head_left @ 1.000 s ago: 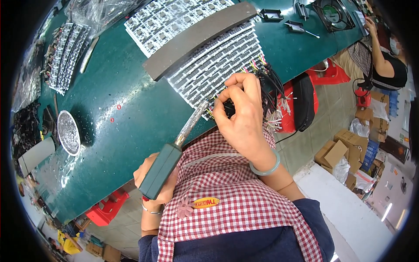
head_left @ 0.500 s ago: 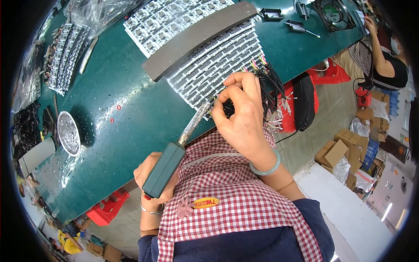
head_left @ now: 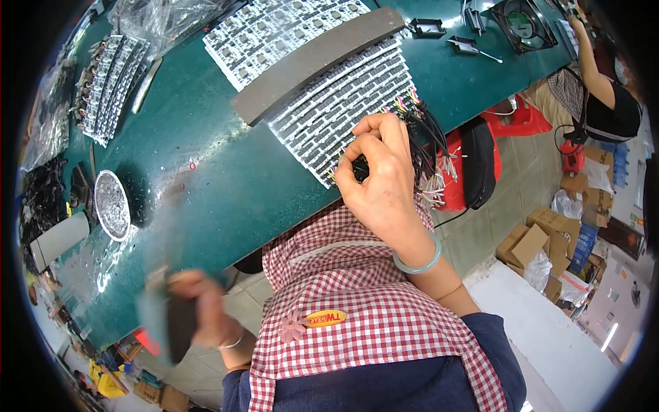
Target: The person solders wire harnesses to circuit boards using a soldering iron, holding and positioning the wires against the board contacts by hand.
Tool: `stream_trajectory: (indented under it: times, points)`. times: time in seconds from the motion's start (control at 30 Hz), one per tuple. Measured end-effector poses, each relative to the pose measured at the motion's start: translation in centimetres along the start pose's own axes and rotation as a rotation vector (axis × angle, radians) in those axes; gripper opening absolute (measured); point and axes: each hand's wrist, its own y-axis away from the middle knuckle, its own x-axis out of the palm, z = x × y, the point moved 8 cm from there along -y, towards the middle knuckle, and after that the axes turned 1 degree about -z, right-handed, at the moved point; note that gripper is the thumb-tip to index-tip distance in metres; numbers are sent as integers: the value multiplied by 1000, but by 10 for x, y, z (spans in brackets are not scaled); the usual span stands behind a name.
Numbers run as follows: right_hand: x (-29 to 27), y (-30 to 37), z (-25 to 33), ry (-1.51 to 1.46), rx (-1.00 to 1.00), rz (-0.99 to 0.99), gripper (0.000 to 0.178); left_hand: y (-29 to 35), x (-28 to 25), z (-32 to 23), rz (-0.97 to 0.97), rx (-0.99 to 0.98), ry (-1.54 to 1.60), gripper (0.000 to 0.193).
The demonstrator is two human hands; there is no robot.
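My left hand (head_left: 206, 309) is closed around the boxy green handle of a soldering gun (head_left: 180, 329), off the table's near edge at the lower left; motion smears both. My right hand (head_left: 384, 182) is bent into a pinch at the near corner of a row of narrow circuit boards (head_left: 336, 103). Between its curled fingers a black cable (head_left: 360, 167) shows, though the pinched end is hidden. More black cables (head_left: 427, 134) with coloured and pale wire ends hang from the boards beside this hand. A dark curved bar (head_left: 319, 62) lies across the boards.
An oval dish (head_left: 112, 206) of silvery material stands on the green table (head_left: 220, 172) at left. Further boards (head_left: 113, 86) and clear plastic (head_left: 161, 24) lie beyond it. A fan (head_left: 523, 26) and black holders (head_left: 428, 27) sit far right. Another person (head_left: 604, 96) works there.
My left hand has swung the soldering gun away from the boards, down and to the left. The right hand stays almost in place. The view has shifted slightly.
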Motion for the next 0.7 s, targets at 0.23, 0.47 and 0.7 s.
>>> stream_trajectory:
  times: [0.23, 0.47, 0.7]
  points:
    - [-3, 4, -2, 24, -37, -6, 10, -33, -29, -74, -363, 402, -965, 18]
    - [-39, -34, 2, -208, -51, 39, 6, -27, -17, -53, -257, 465, -650, 40]
    - [-38, -221, -57, 42, -436, -81, 9, -25, 18, -32, -91, 485, -533, 46]
